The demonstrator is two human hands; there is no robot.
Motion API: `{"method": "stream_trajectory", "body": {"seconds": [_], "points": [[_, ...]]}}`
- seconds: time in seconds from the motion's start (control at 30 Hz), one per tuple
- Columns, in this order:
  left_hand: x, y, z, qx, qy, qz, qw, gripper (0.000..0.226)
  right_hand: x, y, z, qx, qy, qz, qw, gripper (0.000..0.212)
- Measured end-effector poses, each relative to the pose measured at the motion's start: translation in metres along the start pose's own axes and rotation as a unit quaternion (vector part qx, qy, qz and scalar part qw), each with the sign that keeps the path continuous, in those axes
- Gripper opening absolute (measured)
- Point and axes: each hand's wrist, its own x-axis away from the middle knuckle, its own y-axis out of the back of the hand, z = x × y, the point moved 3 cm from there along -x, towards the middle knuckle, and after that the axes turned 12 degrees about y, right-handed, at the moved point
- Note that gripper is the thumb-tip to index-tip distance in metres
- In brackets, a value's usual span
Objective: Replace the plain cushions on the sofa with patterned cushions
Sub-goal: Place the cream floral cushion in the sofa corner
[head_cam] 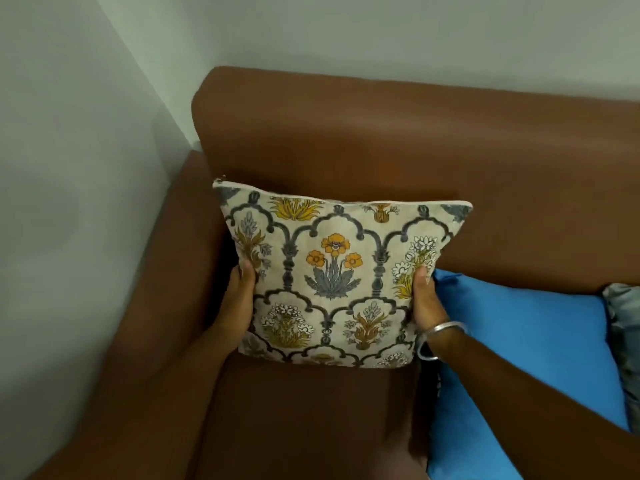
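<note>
Forearms reach in over sofa (346, 140) seat. Blue cushion (519, 358) lies flat, right. Patterned cushion (332, 278) upright in the corner; left hand (239, 299), right hand (424, 299) clasp its sides. Step, judged: placing. Next: release, then clear the blue one.

The sofa (381, 140) is plain brown. On it, one cushion (339, 282) is cream with grey arches and yellow flowers; right of that cushion lies a plain blue cushion (526, 358).
</note>
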Motion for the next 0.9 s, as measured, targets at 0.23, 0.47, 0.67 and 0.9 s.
{"method": "stream_trajectory", "body": {"seconds": [0.23, 0.47, 0.67, 0.9], "points": [[-0.022, -0.004, 0.039, -0.048, -0.031, -0.071, 0.996, 0.095, 0.000, -0.002, -0.040, 0.045, 0.101, -0.057, 0.992, 0.069], [0.016, -0.029, 0.038, -0.406, -0.502, -0.235, 0.727, 0.081, 0.050, -0.051, -0.014, 0.457, 0.629, 0.015, 0.629, 0.061], [-0.042, -0.023, -0.003, -0.538, -0.628, -0.189, 0.530, 0.082, -0.024, -0.040, 0.005, 0.614, 0.684, 0.135, 0.371, 0.074], [-0.069, 0.034, -0.062, -0.556, -0.353, -0.207, 0.723, 0.094, -0.073, 0.053, 0.046, 0.702, 0.461, 0.045, 0.542, 0.087]]}}
